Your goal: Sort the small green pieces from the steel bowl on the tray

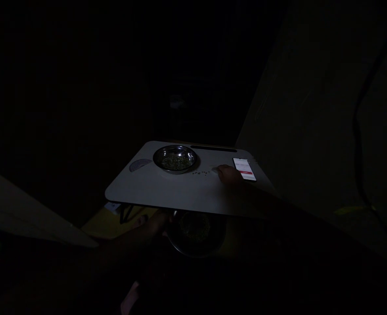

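Observation:
The scene is very dark. My right hand [229, 174] rests on the white table [141, 188], fingers closed around a small pale thing [215, 170] whose kind I cannot make out. Just left of it lie several small scattered bits [200, 173], like seeds or pods. A steel bowl [193, 159] with greenish bits inside stands farther left on the table. Below the table's near edge, my left hand [160, 220] grips the rim of a second metal bowl [193, 253], which also has greenish bits in it. Shadow hides most of the left fingers.
A phone with a lit screen [245, 169] lies right of my right hand. A semicircular grey mark or piece [140, 164] is on the table's left side. A dark slot [213, 148] runs along the far edge. A wall [311, 131] with a hanging cable [357, 131] rises at right.

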`<state>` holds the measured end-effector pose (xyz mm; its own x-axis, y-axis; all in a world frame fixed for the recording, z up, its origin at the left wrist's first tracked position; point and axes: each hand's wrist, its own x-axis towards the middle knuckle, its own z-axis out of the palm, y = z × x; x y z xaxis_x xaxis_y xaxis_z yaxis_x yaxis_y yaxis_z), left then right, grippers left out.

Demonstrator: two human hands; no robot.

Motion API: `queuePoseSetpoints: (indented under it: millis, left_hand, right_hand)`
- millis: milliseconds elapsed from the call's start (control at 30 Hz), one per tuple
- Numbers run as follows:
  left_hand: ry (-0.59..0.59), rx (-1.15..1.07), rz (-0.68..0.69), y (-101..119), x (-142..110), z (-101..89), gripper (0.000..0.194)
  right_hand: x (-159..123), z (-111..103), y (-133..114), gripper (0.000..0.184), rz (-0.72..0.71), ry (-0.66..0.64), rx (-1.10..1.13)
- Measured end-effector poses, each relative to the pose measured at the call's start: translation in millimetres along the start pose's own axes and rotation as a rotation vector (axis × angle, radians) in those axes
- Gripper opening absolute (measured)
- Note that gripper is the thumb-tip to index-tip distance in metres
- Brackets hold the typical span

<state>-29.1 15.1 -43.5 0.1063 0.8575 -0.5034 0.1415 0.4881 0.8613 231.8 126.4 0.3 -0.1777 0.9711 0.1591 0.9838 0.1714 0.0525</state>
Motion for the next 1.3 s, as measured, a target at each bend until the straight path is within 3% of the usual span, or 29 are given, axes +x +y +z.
queuePoseSetpoints:
  millis: [300,500,733,967,1100,1300]
  left_hand:
    - [-0.008,-0.012,0.020,0.4,-0.9,-1.1,0.018]
    - [-0.059,0.014,0.034,0.7,2.3,-0.6,0.016]
    - [0.012,0.057,0.075,-10.5,10.0,-5.9,0.017]
    - [0.008,0.068,0.029,-5.7,6.9,-5.0,0.015]
    - [-0.028,0.037,0.029,-6.0,8.2,-2.9,0.019]
    - [0.013,0.050,0.054,-15.2,11.5,-7.0,0.016]
  right_hand:
    - [-3.1,1.1,2.3,0.029,0.032,0.046,0.003]
    - [-10.1,3.7,1.6,0.029,-0.117,0.047,0.039]
    - [-6.1,0.7,-6.0,0.030,-0.100,0.014,0.006]
    - [-7.8,1.9,8.7,0.029,-0.041,-0.017,-0.051]
    - [-2.1,1.7,10.9,0.028,-0.016,0.001,-0.052]
    - [-0.4,-1.9,8.3,0.028,-0.012,0.039,0.001]
